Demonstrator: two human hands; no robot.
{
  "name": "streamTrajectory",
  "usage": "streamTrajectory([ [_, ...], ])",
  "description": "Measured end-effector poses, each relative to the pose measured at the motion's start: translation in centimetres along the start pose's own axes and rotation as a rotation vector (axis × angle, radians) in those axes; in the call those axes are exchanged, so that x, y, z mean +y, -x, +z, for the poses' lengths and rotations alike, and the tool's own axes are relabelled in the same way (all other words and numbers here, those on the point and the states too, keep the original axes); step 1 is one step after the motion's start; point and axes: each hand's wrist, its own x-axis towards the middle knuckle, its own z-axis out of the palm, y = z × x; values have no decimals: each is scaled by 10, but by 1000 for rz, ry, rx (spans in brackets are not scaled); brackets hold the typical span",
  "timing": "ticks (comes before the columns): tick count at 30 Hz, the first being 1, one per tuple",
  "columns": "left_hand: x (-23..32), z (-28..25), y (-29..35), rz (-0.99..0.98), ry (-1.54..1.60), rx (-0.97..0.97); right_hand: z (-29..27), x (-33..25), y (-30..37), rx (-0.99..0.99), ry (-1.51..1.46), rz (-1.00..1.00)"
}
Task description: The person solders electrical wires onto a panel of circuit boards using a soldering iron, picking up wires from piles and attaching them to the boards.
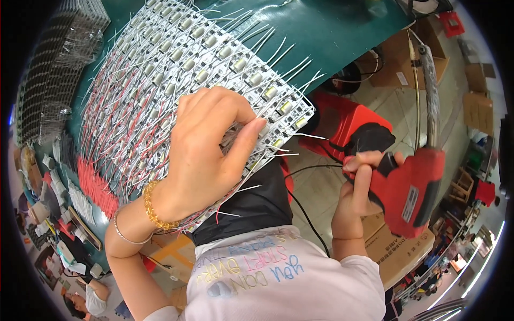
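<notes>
Well, the right grip (360, 184) is closed round a red gun-shaped tool (420, 184) at three o'clock; the left grip (201, 139), half-curled, touches white circuit boards (188, 64) toward eleven, on the green tabletop (326, 32). Whether it pinches any, I can't tell.

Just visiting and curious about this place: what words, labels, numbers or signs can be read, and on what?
I don't copy wording, but writing shows here:
Shirt: colourful lettering, several lines.
Lower-right box: dark printing.
Red tool in the right hand: pale label, too small to read.
Open box, top right: white label, too small.
</notes>
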Motion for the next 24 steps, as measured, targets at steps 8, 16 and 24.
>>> streamTrajectory([
  [8,-1,5,1,-4,-1,3,-10,-14,12,-107,-281,44],
  [16,2,8,1,-56,-27,6,-44,-27,40,-186,-389,312],
  [24,8,6,0,-101,-95,-34,-72,-20,43,-431,-382,428],
])
